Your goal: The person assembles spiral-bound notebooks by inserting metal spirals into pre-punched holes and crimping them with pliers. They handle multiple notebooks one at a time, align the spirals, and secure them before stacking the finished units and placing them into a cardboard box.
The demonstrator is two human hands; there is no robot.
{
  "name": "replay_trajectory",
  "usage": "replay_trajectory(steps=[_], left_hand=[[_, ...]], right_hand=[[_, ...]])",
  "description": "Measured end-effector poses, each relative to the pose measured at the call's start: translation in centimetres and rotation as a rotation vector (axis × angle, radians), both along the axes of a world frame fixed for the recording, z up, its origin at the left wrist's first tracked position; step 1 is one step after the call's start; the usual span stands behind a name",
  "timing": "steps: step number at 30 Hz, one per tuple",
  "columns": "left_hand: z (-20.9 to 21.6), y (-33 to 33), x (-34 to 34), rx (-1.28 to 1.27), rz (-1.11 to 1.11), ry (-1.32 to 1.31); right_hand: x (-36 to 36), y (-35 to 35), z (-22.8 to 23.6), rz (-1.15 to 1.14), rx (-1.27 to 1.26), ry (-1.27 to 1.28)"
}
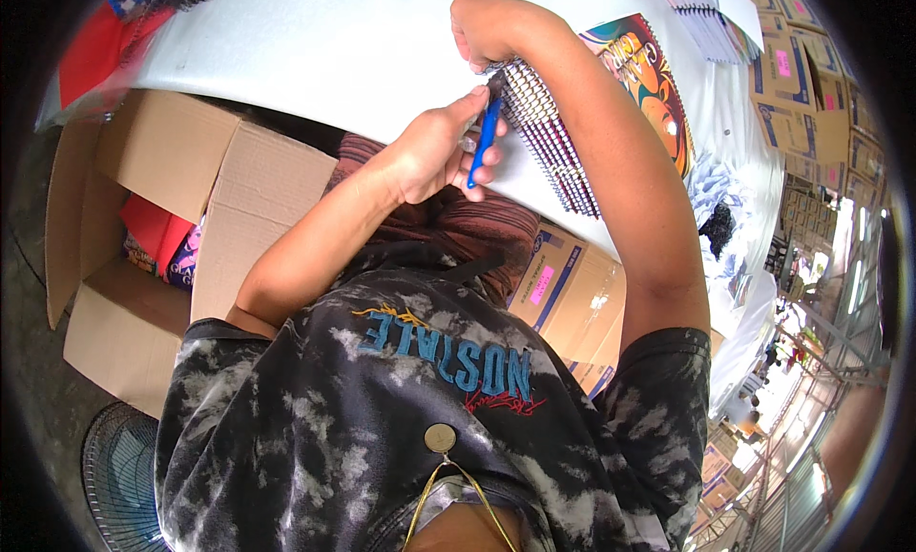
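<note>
My left hand (pixel 441 149) is closed around blue-handled pliers (pixel 486 144). Their dark jaws point up, at the upper end of the spiral bindings. A stack of spiral-bound notebooks (pixel 656 99) lies on the white table, its top cover brightly coloured. Rows of metallic coils (pixel 553 137) run down the side nearer me. Beyond the pliers, my right hand (pixel 485 29) is curled closed by the top end of the coils; whatever its fingers hold is hidden. My right forearm crosses over the stack and covers part of it.
The white table (pixel 315 46) spreads ahead. An open cardboard box (pixel 215 185) with notebooks inside stands at left, near a fan (pixel 119 476). More spiral notebooks (pixel 711 27) lie at far right. Crumpled clear plastic (pixel 730 194) lies at the right edge. Stacked cartons (pixel 797 84) stand beyond.
</note>
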State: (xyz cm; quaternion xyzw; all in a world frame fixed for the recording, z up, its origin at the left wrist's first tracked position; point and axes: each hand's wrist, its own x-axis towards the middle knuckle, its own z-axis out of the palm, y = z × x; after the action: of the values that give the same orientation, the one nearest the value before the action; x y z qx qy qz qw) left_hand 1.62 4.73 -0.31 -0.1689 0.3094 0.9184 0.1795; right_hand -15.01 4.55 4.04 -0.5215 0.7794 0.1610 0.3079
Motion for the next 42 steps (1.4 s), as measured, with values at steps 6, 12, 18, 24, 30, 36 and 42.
replay_trajectory(steps=[6, 12, 18, 24, 30, 36, 42], left_hand=[[1.6, 0.9, 0.5, -0.077, 0.014, -0.046], [0.9, 0.5, -0.1, -0.073, 0.013, 0.0], [2.0, 1.1, 0.4, -0.137, 0.001, -0.003], [2.1, 1.1, -0.6, -0.092, 0.052, -0.006], [2.2, 0.9, 0.1, -0.054, 0.044, 0.006], [2.4, 0.9, 0.3, -0.155, 0.0, -0.027], [1.9, 1.0, 0.1, -0.214, -0.004, -0.013]], right_hand=[[0.3, -0.5, 2.7, 0.005, 0.111, 0.005], [-0.2, 0.4, 4.4, 0.146, 0.124, 0.037], [0.6, 2.5, 5.6, -0.019, -0.072, -0.053], [-1.7, 3.9, 3.3, -0.065, -0.24, -0.236], [-1.7, 3.9, 3.9, -0.019, -0.336, -0.333], [-1.3, 4.0, 4.0, -0.057, -0.343, -0.335], [-0.9, 4.1, 4.8, -0.095, -0.347, -0.349]])
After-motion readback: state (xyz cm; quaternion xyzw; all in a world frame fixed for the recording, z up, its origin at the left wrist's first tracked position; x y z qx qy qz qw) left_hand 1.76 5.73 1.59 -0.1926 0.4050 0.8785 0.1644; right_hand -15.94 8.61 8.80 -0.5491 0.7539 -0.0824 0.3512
